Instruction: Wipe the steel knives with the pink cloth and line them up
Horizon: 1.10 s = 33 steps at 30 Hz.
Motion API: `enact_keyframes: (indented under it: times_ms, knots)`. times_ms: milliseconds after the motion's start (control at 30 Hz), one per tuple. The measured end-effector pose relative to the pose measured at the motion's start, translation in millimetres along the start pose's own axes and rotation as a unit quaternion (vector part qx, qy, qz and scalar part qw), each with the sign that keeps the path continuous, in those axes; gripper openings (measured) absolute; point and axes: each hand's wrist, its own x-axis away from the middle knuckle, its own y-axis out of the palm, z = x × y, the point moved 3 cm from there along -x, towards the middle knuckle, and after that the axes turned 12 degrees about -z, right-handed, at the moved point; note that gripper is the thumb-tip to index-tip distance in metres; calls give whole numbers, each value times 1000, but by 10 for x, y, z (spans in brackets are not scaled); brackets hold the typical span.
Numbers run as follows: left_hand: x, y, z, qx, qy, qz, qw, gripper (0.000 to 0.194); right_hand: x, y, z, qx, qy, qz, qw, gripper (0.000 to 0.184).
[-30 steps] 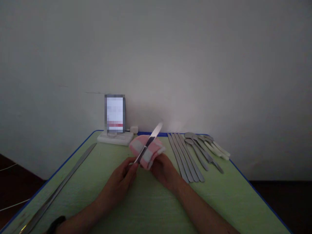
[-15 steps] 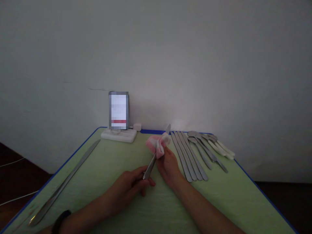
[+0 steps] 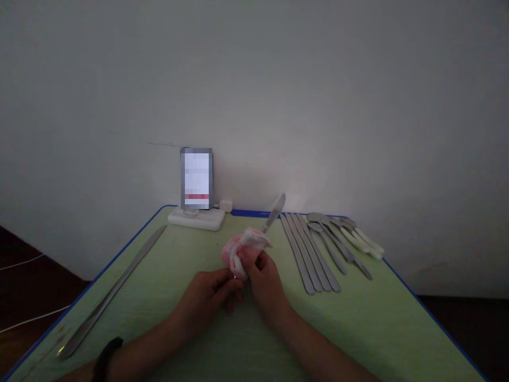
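Note:
A table knife (image 3: 275,212) points up and away to the right, its blade bare at the far end. A pink and white cloth (image 3: 247,248) is bunched around its lower part, hiding the handle. My left hand (image 3: 212,294) is closed on the handle's near end, just below the cloth. Thumb on top, my right hand (image 3: 262,278) pinches the cloth around the knife. To the right lies a row of several table knives (image 3: 308,254), side by side. One more knife (image 3: 115,289) rests by the table's left edge.
Spoons (image 3: 318,220) and other cutlery with white handles (image 3: 360,241) lie at the back right. A phone or tablet (image 3: 196,178) with a blurred screen stands on a white base (image 3: 196,218), beside a white plug (image 3: 226,206). A wall closes off the green table's (image 3: 191,249) back.
The cloth has slid along the knife, from the blade down toward the handle and my left hand. More of the blade shows now. The view has shifted slightly.

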Motion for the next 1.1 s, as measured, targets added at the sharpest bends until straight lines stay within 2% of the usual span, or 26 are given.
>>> enact_keyframes:
  times_ms: [167, 300, 467, 733, 1100]
  knots:
    - [-9, 21, -34, 8, 15, -1, 1000, 30, 22, 10, 24, 32, -10, -7, 999, 38]
    - [-14, 32, -21, -6, 17, 1, 1000, 28, 16, 4, 3, 26, -17, -11, 999, 40]
    - [7, 43, 31, -21, 50, -18, 998, 30, -23, -13, 23, 11, -15, -15, 1000, 40]
    - [48, 38, 81, 3, 63, -34, 997, 30, 2, -11, 10, -10, -21, -19, 1000, 34]
    - [3, 49, -4, 17, 21, -30, 999, 38, -17, -7, 20, 34, -21, -20, 999, 34]
